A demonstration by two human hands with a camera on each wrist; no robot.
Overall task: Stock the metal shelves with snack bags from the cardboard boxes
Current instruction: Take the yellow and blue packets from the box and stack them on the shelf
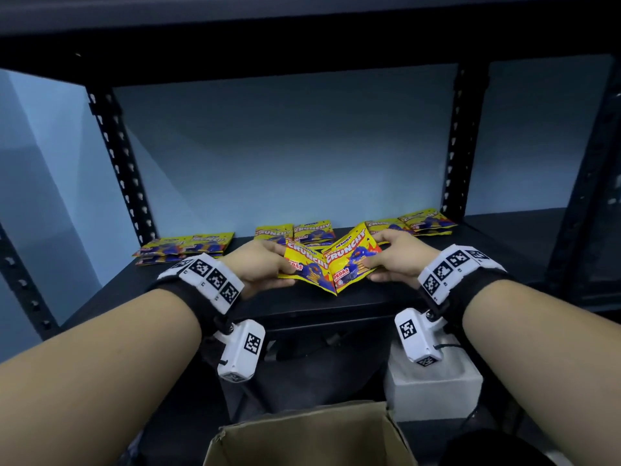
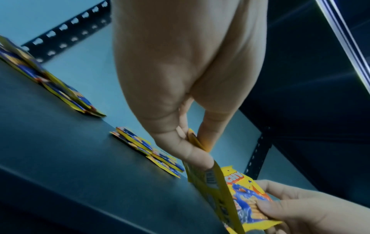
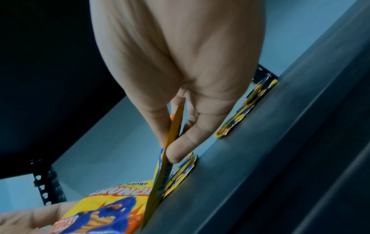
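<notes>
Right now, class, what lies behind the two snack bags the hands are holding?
Behind the held bags, more yellow snack bags lie flat on the dark shelf, with the pale wall beyond. The held bags and both hands cover part of that row, so its count stays unknown.

dim, cool blue cast | brightest on wall behind shelf (image 1: 353,297) | underside above shelf near black | wide-angle bending at edges | wrist views soft, smeared bags at shelf back (image 2: 66,95)
</notes>
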